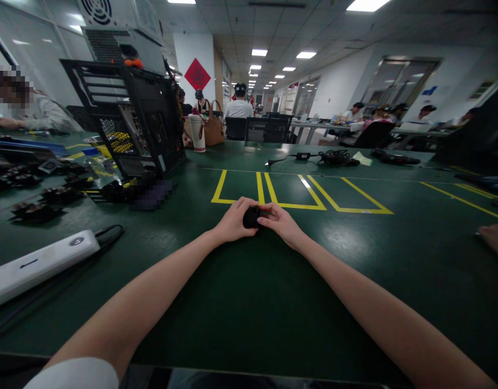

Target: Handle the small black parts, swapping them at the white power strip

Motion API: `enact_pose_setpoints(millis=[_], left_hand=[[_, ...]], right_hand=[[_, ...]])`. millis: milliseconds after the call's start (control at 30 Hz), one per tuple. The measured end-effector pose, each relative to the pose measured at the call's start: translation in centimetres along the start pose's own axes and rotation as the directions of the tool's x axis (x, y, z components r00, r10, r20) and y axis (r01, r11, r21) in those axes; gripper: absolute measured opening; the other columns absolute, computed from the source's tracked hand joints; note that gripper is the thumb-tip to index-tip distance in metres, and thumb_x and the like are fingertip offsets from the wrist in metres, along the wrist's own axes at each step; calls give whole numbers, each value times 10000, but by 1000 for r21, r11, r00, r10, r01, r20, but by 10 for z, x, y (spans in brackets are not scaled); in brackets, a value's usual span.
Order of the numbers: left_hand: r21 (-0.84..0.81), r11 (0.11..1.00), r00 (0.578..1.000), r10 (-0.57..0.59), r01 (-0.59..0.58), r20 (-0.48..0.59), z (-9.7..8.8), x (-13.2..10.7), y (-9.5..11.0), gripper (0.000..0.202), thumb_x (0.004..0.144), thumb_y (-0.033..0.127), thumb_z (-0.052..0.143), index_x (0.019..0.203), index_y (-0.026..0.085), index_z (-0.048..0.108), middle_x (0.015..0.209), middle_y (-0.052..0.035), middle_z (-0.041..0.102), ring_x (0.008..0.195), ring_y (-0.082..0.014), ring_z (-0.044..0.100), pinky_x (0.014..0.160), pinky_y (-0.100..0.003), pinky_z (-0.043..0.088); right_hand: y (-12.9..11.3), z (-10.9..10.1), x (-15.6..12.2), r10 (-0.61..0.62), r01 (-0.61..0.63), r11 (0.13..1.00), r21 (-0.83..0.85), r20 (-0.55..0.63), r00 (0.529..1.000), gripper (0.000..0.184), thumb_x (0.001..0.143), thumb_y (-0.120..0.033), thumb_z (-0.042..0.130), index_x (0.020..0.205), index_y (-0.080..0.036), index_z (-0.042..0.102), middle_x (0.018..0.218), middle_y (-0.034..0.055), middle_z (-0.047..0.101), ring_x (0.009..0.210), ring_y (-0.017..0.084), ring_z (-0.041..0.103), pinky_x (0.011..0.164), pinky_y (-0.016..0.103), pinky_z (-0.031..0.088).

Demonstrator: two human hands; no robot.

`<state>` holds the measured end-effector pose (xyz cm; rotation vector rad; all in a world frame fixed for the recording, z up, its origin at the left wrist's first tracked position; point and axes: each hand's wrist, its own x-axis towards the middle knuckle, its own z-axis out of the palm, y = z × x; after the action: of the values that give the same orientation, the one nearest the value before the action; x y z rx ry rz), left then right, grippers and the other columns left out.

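Between my two hands is a small black object (251,217), low over the green tabletop (249,302); its kind I cannot make out. My left hand (235,220) curls around its left side, fingers over the top and thumb underneath. From the right, my right hand (282,222) grips its edge with thumb and fingertips. Part of the object is hidden by the fingers. Yellow tape outlines (293,206) lie on the table just beyond my hands.
At the left stand an open black computer case (152,119), a white power strip (42,265) and several dark parts (38,210). A coiled black cable (338,158) lies at the back. Another person's hand (496,237) rests at the right edge; a person (42,108) sits far left.
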<state>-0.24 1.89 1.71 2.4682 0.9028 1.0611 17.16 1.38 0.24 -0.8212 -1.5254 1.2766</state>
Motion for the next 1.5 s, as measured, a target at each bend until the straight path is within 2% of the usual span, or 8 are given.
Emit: enact_pose_setpoints(millis=[100,300,467,733,933,1167,1300,1500], left_hand=[[3,1000,1000,0,0,-5,0,0,-1,532,599,191,637,1085,229,423,1058,-54,453,999,-231,454,856,-418,386],[17,1000,1000,13,-13,-2,0,-1,-2,552,602,205,642,1102,224,408,1070,-54,444,1007,-225,448,862,-404,388],[17,1000,1000,1,-1,-2,1,0,-1,553,592,190,642,1092,227,410,1067,-53,447,1013,-231,449,869,-416,383],[29,1000,1000,7,-7,-5,1,0,-3,550,593,200,643,1091,224,412,1058,-54,450,995,-229,456,854,-406,399],[32,999,1000,17,-17,-11,1,0,-2,547,600,208,643,1095,218,409,1063,-55,448,999,-223,458,858,-403,399],[30,1000,1000,3,-3,-4,2,0,-4,550,598,223,649,1094,227,409,1067,-54,449,995,-228,455,844,-406,404],[32,999,1000,20,-20,-8,2,0,-4,549,603,216,644,1098,225,407,1066,-54,448,995,-225,452,848,-398,401],[42,999,999,35,-35,-10,2,0,-4,555,591,198,646,1093,214,410,1054,-56,450,994,-226,451,866,-395,393]], right_hand=[[0,1,-1,-23,23,999,33,22,999,344,605,-200,677,909,-220,516,1022,13,527,954,153,535,888,361,405],[0,1,-1,8,-8,1000,-11,-24,1000,255,661,-269,638,883,-212,527,965,14,535,879,142,549,863,371,420],[2,-1,1,45,-47,999,-25,-50,998,364,651,-290,644,979,-218,503,985,30,539,912,156,538,874,393,407],[0,-1,-2,-11,11,1000,16,26,1000,360,610,-195,679,925,-234,510,993,8,523,955,151,531,889,352,404],[3,-1,-1,19,-19,1000,0,-30,999,257,671,-291,628,892,-223,517,957,15,541,904,147,535,853,372,421],[-2,-1,-1,76,-77,997,-29,-29,997,349,681,-286,620,1008,-219,516,1006,38,530,934,163,532,883,394,399],[-4,-2,-2,16,-16,1000,3,45,999,325,650,-225,649,951,-217,526,1018,22,526,944,155,534,897,369,398],[0,-1,-2,-3,3,1000,-1,-3,1000,308,623,-248,669,899,-227,533,991,7,536,909,145,545,872,357,416]])
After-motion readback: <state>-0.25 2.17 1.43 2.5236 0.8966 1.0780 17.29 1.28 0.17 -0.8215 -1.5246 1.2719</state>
